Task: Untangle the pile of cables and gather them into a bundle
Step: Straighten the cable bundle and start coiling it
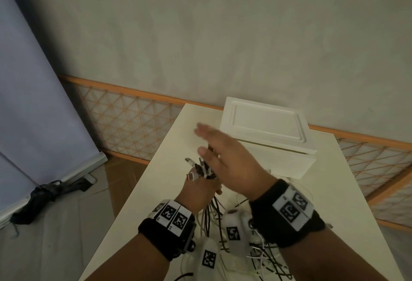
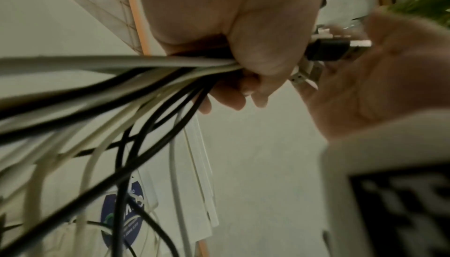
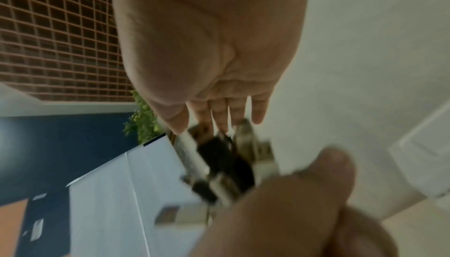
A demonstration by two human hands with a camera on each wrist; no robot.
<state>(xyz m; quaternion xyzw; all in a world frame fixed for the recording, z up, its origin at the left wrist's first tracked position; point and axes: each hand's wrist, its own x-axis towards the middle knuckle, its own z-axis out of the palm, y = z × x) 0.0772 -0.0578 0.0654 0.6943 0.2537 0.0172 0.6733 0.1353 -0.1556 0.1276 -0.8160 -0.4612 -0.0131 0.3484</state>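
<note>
My left hand (image 1: 199, 192) grips a bundle of black and white cables (image 2: 126, 87) in a fist above the white table (image 1: 156, 191). The cables' plug ends (image 1: 200, 168) stick up out of the fist. Flat, with straight fingers, my right hand (image 1: 225, 156) is at the plug ends (image 3: 219, 166), palm toward them; whether it touches them I cannot tell. Below the fist the cables hang down (image 1: 213, 216) into a loose tangle (image 1: 269, 258) on the table near me. In the left wrist view the right palm (image 2: 389, 80) faces a black plug (image 2: 333, 48).
A white box with a recessed lid (image 1: 265, 131) stands at the table's far right. The table's left edge (image 1: 142, 182) drops to the floor, where a black bag (image 1: 42, 198) lies. An orange lattice panel (image 1: 124, 122) runs along the wall behind.
</note>
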